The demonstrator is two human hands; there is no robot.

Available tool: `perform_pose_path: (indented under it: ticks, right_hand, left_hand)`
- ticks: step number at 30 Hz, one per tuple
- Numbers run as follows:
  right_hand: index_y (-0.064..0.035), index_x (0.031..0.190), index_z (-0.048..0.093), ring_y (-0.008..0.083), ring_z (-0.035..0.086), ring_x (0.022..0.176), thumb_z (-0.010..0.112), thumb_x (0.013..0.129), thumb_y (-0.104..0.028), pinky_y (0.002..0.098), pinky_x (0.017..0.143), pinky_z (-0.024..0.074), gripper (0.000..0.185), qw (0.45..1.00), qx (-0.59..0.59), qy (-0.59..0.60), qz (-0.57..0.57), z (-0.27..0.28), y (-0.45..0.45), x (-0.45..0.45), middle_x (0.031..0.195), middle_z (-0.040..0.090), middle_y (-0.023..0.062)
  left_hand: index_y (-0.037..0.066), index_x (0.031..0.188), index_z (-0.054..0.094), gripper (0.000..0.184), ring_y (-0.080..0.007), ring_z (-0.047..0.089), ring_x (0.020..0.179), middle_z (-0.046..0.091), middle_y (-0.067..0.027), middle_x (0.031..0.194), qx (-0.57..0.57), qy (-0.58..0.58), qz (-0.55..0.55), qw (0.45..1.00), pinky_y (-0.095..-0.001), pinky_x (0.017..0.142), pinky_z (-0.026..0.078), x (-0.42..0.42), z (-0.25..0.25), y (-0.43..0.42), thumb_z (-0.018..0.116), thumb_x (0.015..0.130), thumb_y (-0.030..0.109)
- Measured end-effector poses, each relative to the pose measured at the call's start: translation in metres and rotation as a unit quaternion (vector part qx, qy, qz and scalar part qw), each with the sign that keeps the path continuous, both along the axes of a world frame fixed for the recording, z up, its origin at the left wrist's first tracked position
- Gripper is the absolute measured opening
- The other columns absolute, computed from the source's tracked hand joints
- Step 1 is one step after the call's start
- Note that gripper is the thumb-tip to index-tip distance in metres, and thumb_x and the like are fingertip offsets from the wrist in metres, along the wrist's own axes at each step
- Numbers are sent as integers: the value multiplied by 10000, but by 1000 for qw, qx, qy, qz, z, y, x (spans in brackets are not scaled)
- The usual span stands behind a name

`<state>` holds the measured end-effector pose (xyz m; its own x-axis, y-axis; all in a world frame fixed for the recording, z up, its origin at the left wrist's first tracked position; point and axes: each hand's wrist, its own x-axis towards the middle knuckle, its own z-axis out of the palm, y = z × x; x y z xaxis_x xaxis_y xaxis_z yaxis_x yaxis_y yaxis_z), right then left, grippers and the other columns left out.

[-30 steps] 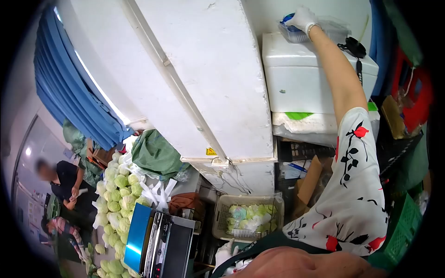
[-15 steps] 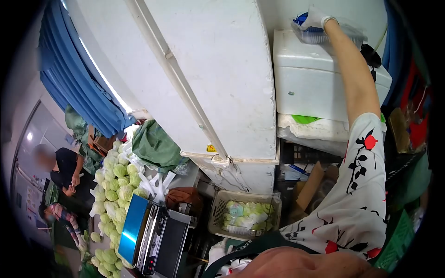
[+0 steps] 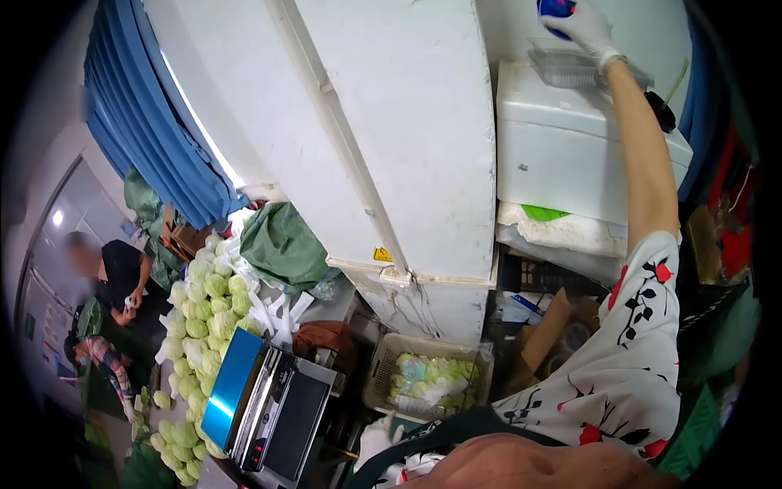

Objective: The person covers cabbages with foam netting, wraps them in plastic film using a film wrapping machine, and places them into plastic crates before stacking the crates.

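- Above the clear, ribbed plastic tray (image 3: 558, 69), one right hand (image 3: 585, 29) in a thin white glove pinches one glossy blue rounded object (image 3: 555, 16) between thumb and fingers; half a second ago both were down at the tray, and now they are raised clear of it, near the top edge of the view.
- Below the tray is one large white lidded box (image 3: 562, 155), with a black object (image 3: 661, 112) near its right end, partly behind the forearm.
- Along the raised arm runs one white sleeve printed with red flowers and black leaves (image 3: 627, 359).
- Near the lower edge, one left hand (image 3: 375, 441), also white-gloved, is close to the basket; I cannot tell whether its fingers are spread or holding anything.
- Just above that hand, one beige perforated plastic basket (image 3: 381, 373) holds pale green leafy pieces (image 3: 436, 379), as before.
- Left of the basket stands one scale-like machine with a shiny blue panel (image 3: 235, 387).
- Beyond it lies a heap of pale green round cabbages (image 3: 213, 306), too many and too overlapped to count.
- Farther left are two other people: one in a dark top (image 3: 124, 269), one in a patterned top (image 3: 107, 359).
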<state>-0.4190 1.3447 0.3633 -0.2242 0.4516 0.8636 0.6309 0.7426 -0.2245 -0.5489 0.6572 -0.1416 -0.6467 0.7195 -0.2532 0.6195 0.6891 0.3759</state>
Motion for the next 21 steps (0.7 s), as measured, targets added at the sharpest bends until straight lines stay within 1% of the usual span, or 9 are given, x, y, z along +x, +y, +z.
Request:
perform_pose_path:
  ticks: [2,3,5,8,9,13,17,19,21]
  right_hand:
    - [-11,1276,563,176,651,973,878,662,-153,315,858,544,705,952,23,195,235,-6,-89,4,1091,673,89]
    - [-1,1261,572,161,640,1016,886,669,-116,300,863,542,680,870,-134,241,409,-11,-161,5,1091,670,70]
    - [-13,1320,550,225,640,1070,845,739,-174,324,902,532,671,903,-83,154,392,-46,-184,17,1177,656,114]
    - [-1,1388,481,283,612,1144,898,663,-247,375,985,491,872,918,-127,-58,371,-93,-221,40,1258,614,160]
    - [3,1411,452,295,599,1164,907,643,-247,381,1004,477,927,901,-136,-130,392,-118,-248,41,1279,597,168]
    - [28,1476,356,352,567,1187,920,590,-275,404,1037,438,1093,762,-168,-312,542,-225,-338,8,1300,557,214]
    - [82,1497,255,387,610,1089,882,626,-366,432,985,449,1162,622,-182,-320,691,-338,-384,-38,1200,591,300]
    - [89,1512,221,366,618,1103,880,647,-392,426,983,461,1189,583,-251,-356,686,-380,-397,-49,1218,593,298]
    - [94,1521,192,346,619,1124,881,657,-416,386,998,467,1217,490,-373,-406,676,-398,-404,-58,1241,592,299]
  left_hand:
    - [58,1304,600,472,-357,666,966,691,-188,1080,147,37,-24,988,-453,848,530,-7,15,9,683,892,273]
    - [33,1260,623,419,-355,683,847,703,-200,973,226,57,-47,971,-450,764,543,-13,25,15,689,885,207]
    - [-18,1226,644,349,-328,656,1144,659,-215,1244,278,-90,29,956,-377,973,511,-19,68,37,668,911,130]
    - [-29,1161,687,297,-252,564,1267,617,-187,1335,349,-204,44,914,-355,1070,430,-33,103,62,588,996,197]
    - [-15,1289,624,372,-231,537,1285,591,-165,1367,389,-258,5,884,-355,1093,407,-45,96,66,565,1013,227]
    - [-5,1551,240,772,-270,479,1349,437,-199,1502,439,-548,-23,712,-388,1104,398,-40,114,88,550,1000,438]
    - [24,1552,263,791,-242,508,1317,447,-165,1490,421,-750,2,509,-377,1062,459,-35,76,94,577,980,471]
    - [22,1515,357,722,-215,519,1307,491,-140,1458,351,-713,28,606,-357,1061,462,-30,36,80,610,973,427]
    - [33,1468,433,643,-206,587,1231,569,-109,1384,320,-723,120,601,-353,1040,492,-20,27,64,628,969,388]
